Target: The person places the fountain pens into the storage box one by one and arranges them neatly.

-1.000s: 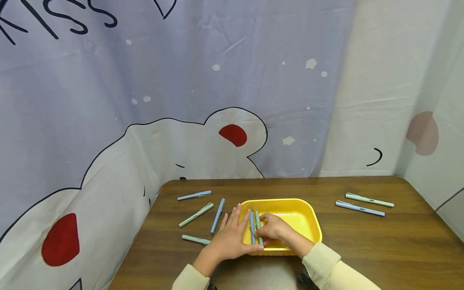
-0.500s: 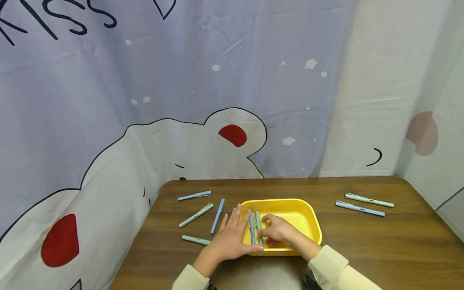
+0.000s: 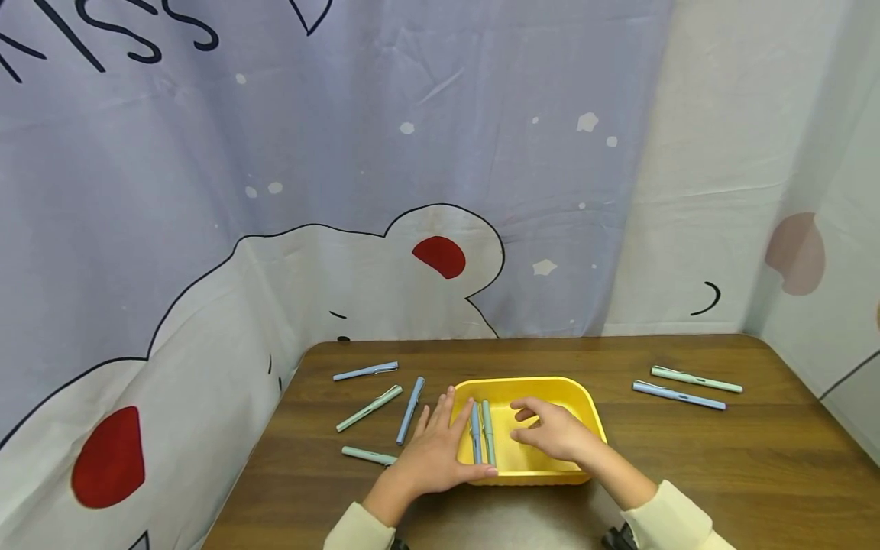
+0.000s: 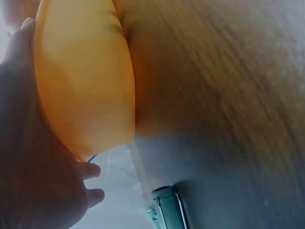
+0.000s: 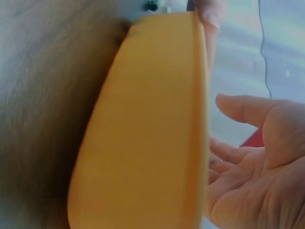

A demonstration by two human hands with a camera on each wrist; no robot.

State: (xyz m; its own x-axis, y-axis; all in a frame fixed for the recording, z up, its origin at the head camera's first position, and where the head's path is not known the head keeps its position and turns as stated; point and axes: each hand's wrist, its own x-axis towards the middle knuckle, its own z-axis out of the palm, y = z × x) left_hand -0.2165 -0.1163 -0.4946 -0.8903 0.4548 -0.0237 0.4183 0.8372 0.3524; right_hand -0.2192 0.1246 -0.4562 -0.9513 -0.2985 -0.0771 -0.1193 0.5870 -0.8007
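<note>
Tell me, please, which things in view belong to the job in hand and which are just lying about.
Apparently in the job:
yellow tray
blue pen inside it
green pen inside it
left hand, touching the tray
right hand, holding nothing

Seemingly just lying about, untouched:
four loose pens left of the tray
two pens right of it

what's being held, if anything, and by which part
Nothing is held: the right hand is empty over the yellow tray, and the left hand rests spread against the tray's left side.

The left grip (image 3: 433, 452), fingers spread, touches the yellow rectangular plastic tray (image 3: 550, 389), the right grip (image 3: 551, 432) loosely bent above it.
</note>
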